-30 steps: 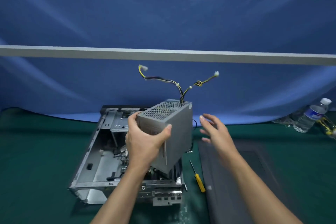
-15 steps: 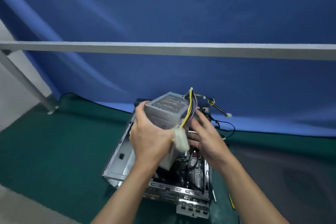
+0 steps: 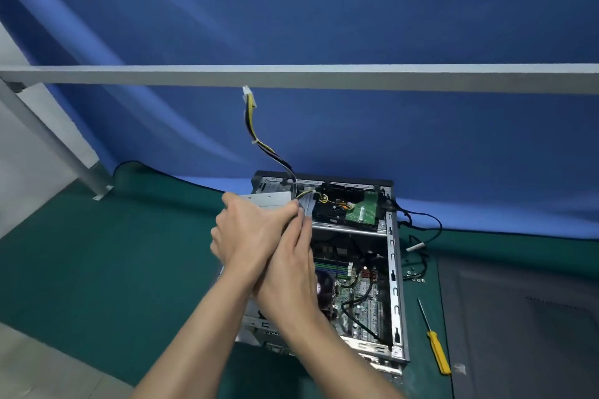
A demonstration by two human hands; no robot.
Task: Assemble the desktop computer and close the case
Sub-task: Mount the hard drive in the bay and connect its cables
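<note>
Seating the PSU (image 3: 269, 199) in the case (image 3: 393, 269), left hand (image 3: 246, 233) gripped it, right hand (image 3: 291, 256) pressed flat-fingered; cable (image 3: 249, 121) likely needed routing next.

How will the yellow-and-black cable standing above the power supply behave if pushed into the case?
Probably springy rather than limp: the cable stands upright unsupported above the power supply. Its wires look thin, so likely light and easily bent. Its white connector may snag on the case edges.
</note>
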